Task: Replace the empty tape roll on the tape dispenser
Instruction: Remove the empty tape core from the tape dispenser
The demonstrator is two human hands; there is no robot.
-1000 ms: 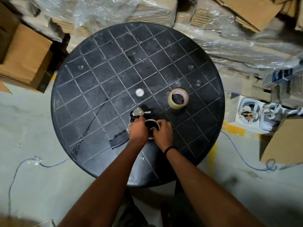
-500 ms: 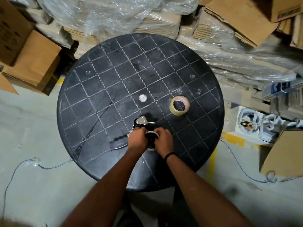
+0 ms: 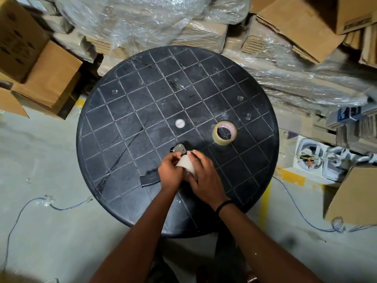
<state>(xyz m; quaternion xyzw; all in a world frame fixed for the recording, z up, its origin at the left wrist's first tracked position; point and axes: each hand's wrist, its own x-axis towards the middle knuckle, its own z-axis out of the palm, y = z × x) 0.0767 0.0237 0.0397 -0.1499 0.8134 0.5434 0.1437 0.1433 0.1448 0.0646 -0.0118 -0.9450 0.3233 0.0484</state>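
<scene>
Both hands' grips around empty tape roll, just beside dispenser.

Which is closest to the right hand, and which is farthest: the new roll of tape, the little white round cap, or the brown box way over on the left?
Measured from the right hand:
1. New tape roll, just beyond the hand, slightly to its right on the table.
2. Little white cap, near the table's middle, beyond the hand and to its left.
3. Brown box, off the table, far left on the floor.
</scene>
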